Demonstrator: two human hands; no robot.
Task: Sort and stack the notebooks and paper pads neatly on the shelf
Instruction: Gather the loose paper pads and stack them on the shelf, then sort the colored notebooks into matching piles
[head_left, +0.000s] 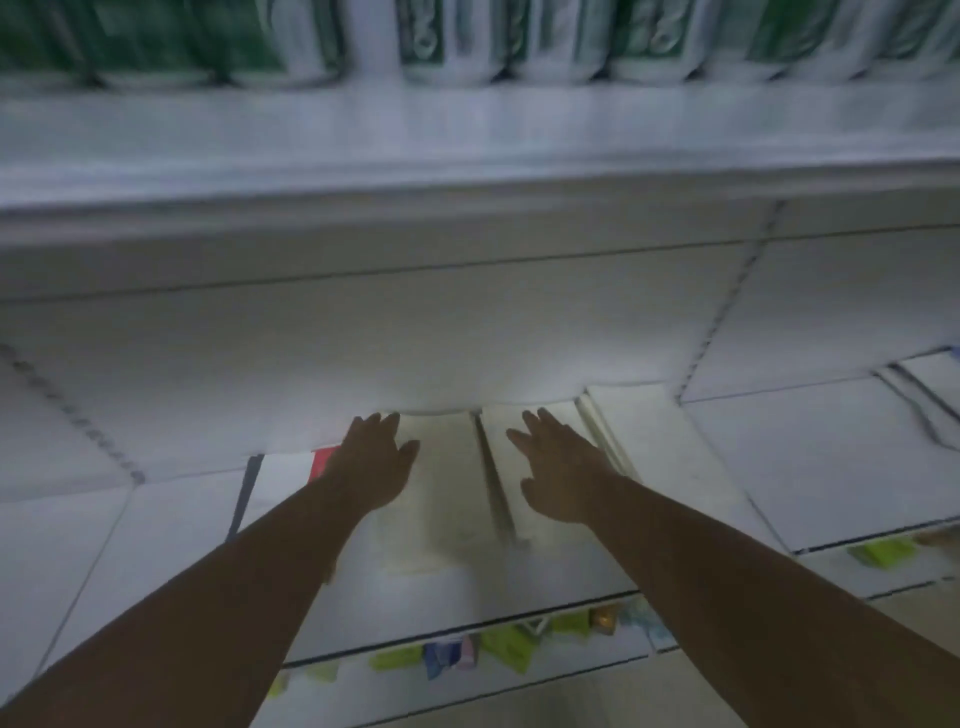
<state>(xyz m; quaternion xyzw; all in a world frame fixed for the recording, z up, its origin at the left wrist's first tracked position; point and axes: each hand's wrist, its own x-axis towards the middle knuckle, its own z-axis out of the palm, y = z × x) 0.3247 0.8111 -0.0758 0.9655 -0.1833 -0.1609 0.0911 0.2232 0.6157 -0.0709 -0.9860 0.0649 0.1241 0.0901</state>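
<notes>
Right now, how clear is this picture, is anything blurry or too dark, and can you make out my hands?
In the head view the light is dim, with a bright patch on the back panel; motion blur throughout, worst on the green-and-white packs up top; the wide lens bends the shelf edge; left hand and right hand are readable, fingers straight, over the pale paper pads.

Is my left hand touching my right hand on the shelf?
Apart. The head view shows the left hand and the right hand side by side, with a stretch of pale paper pads plainly between them.
</notes>
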